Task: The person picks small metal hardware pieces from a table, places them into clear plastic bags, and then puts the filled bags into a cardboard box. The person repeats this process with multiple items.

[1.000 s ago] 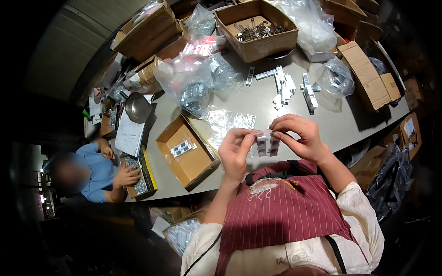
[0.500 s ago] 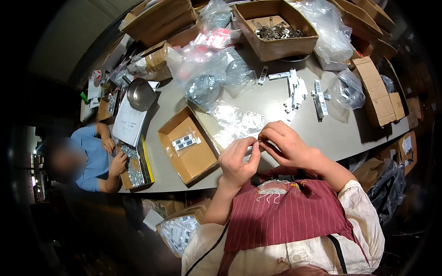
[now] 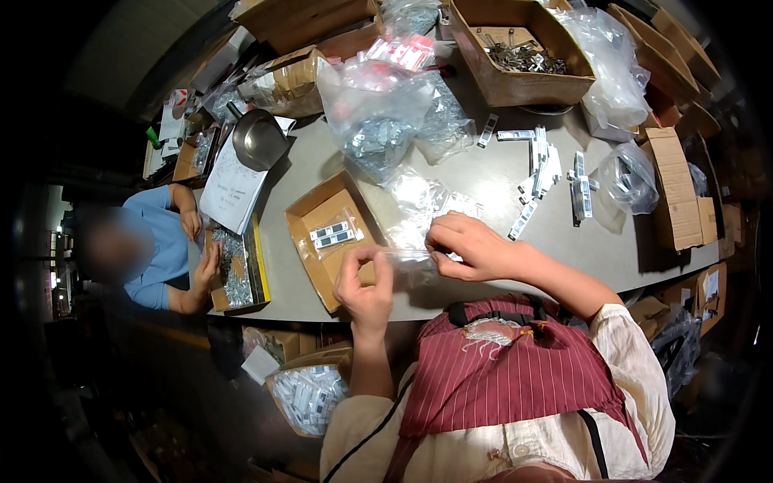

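A small clear plastic bag (image 3: 411,269) is stretched between my two hands above the near side of the table. My left hand (image 3: 364,291) pinches its left edge between thumb and fingers. At the bag's other edge, my right hand (image 3: 475,248) is closed on it with bent fingers. Just left of the bag stands an open cardboard box (image 3: 304,216), holding a few bagged black-and-white strips (image 3: 332,234). More clear bags (image 3: 416,199) lie flat and shiny beyond my hands. A loose strip (image 3: 522,220) rests on the table past my right hand.
White strips (image 3: 544,165) are piled at the right, beside a rolled clear bag (image 3: 629,179). A carton of metal parts (image 3: 527,58) and filled plastic bags (image 3: 378,141) stand at the back. On the left, a person in blue (image 3: 153,249) handles small parts at a box (image 3: 259,278).
My hands were together at the fingertips; now they are apart, with the clear bag drawn out between them. My left hand has moved left. The whole view has shifted slightly.
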{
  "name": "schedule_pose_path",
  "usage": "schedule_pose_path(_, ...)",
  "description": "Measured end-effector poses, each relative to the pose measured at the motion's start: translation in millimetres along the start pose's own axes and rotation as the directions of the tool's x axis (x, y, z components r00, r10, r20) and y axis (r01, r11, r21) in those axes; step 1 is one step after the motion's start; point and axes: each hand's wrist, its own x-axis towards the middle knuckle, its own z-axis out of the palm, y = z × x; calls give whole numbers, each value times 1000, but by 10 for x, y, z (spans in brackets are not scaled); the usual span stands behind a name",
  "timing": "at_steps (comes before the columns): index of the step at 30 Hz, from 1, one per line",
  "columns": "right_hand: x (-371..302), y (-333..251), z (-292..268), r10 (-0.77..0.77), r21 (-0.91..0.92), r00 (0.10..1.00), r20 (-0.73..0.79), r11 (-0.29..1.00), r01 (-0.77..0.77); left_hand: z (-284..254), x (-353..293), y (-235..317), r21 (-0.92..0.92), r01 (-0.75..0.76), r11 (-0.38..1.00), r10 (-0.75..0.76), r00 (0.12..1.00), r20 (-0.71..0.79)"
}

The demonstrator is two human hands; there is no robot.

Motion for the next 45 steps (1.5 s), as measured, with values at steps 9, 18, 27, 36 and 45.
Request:
schedule_pose_path(9,-364,837,217,467,-253,883,55,862,-440,-364,168,-407,204,90,975,-27,955,-295)
schedule_pose_path(18,-495,873,348,254,-384,964,80,900,-206,301,107,-283,226,75,971,-87,995,45)
schedule_pose_path(27,-525,720,201,81,-379,993,86,925,-43,507,113,-359,161,-174,972,78,877,475)
schedule_pose_path(36,-988,103,-194,134,-198,990,-53,970,-142,974,-201,-193,-86,287,954,-51,439,897)
schedule_pose_path(45,-1224,-127,-512,253,-244,955,155,947,-211,1409,-668,-499,-109,603,791,-152,365,918)
